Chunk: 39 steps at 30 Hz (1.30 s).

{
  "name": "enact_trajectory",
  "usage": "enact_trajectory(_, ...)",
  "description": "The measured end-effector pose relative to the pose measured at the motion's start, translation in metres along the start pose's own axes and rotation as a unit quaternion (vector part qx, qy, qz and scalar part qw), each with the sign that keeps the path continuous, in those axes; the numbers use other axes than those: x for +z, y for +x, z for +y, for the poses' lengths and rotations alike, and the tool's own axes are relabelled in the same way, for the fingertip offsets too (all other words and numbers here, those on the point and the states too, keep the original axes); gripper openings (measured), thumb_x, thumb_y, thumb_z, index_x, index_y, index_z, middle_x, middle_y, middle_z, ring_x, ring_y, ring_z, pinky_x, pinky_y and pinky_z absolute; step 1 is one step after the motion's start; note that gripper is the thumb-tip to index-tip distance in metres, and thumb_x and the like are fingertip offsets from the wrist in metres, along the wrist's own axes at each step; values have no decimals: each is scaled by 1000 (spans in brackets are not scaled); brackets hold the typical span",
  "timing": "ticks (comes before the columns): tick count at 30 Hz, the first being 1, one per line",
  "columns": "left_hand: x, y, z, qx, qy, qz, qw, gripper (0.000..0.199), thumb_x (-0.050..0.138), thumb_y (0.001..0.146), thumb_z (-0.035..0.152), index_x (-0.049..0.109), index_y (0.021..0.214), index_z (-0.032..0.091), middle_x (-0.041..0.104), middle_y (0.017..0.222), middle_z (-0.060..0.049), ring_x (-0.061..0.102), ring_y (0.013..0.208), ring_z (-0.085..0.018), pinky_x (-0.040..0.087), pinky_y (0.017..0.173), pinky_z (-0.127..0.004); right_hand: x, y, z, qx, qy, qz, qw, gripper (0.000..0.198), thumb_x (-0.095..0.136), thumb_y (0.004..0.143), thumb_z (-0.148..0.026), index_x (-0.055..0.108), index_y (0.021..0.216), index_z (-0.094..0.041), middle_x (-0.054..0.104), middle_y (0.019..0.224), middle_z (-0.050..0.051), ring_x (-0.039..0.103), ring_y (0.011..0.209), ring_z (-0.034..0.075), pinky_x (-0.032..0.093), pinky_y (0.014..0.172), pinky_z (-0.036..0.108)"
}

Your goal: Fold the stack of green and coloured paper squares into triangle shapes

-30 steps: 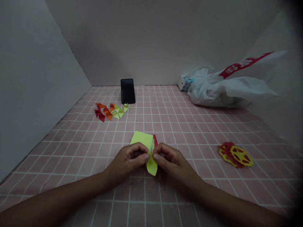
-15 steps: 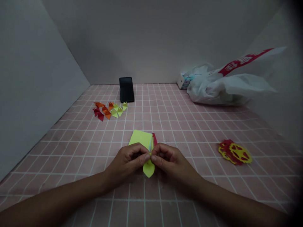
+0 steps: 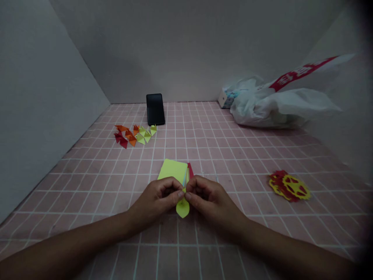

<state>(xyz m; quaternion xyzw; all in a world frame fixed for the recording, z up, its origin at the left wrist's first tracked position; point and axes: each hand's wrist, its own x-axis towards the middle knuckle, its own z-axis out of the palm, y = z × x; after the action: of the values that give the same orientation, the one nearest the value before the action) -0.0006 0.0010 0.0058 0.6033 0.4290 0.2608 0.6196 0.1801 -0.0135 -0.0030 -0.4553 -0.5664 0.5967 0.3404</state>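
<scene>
Between my two hands is a small folded piece of yellow paper (image 3: pixel 183 209), its rounded, pointed end showing below the fingertips. My left hand (image 3: pixel 163 196) pinches its upper part with thumb and fingers from the left. From the right, my right hand (image 3: pixel 205 194) is closed in a pinch on the same paper, the fingertips of both hands nearly meeting. The fold under the fingers is hidden. Just beyond the hands lies a stack of yellow square paper (image 3: pixel 174 169), with a red paper edge (image 3: pixel 190 170) at its right side.
Small folded paper pieces in red, orange and pale yellow (image 3: pixel 132 136) lie at the back left, near a black phone (image 3: pixel 155 109). Red and yellow paper cutouts (image 3: pixel 295 187) rest at the right. A white plastic bag (image 3: pixel 271 111) and a box (image 3: pixel 227 98) stand against the back wall.
The view has shifted very slightly. Both hands keep their pinch on the folded yellow paper, in almost the same place.
</scene>
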Motion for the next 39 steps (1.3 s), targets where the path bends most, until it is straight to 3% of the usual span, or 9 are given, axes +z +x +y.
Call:
enact_trajectory(14,-2,0,-4,17,101,-9,995,12,55,82,26,59,76,17,53,66,2,45,61,-12,38,56,-22,-3,0,-4,-50,-63,-26,996,18,54,87,-27,52,72,-18,50,67,-2,45,63,12,36,58,25)
enact_trajectory(24,-1,-1,0,31,109,-31,993,10,56,81,22,58,73,17,52,64,3,44,59,-11,36,55,-22,-6,-2,-2,-104,-147,-42,983,22,48,92,-28,50,71,-19,50,64,-2,44,58,12,34,54,25)
enact_trajectory(30,2,-2,5,13,58,-50,997,11,59,80,24,59,74,15,54,68,1,46,62,-12,38,58,-24,-6,-4,-3,-158,-182,-42,970,23,47,92,-23,46,69,-20,50,63,-2,44,55,11,33,53,25)
enact_trajectory(32,2,-2,4,-5,32,-43,999,13,61,80,26,59,74,15,53,67,1,46,61,-12,38,58,-24,-5,-4,-3,-129,-146,-37,980,24,47,93,-25,47,69,-19,48,62,-3,43,55,10,33,53,24)
enact_trajectory(35,2,-3,4,-18,-15,-11,1000,15,62,80,28,58,74,15,55,68,1,48,61,-11,39,58,-24,-3,-2,-3,-39,-9,-31,999,24,47,94,-32,49,74,-19,49,61,-4,44,52,10,35,50,23)
enact_trajectory(39,1,-3,6,18,-13,49,999,15,61,81,28,59,76,15,55,70,1,49,63,-12,40,59,-24,0,0,1,69,162,-51,983,24,58,88,-39,48,78,-20,49,56,-7,44,43,7,33,42,19)
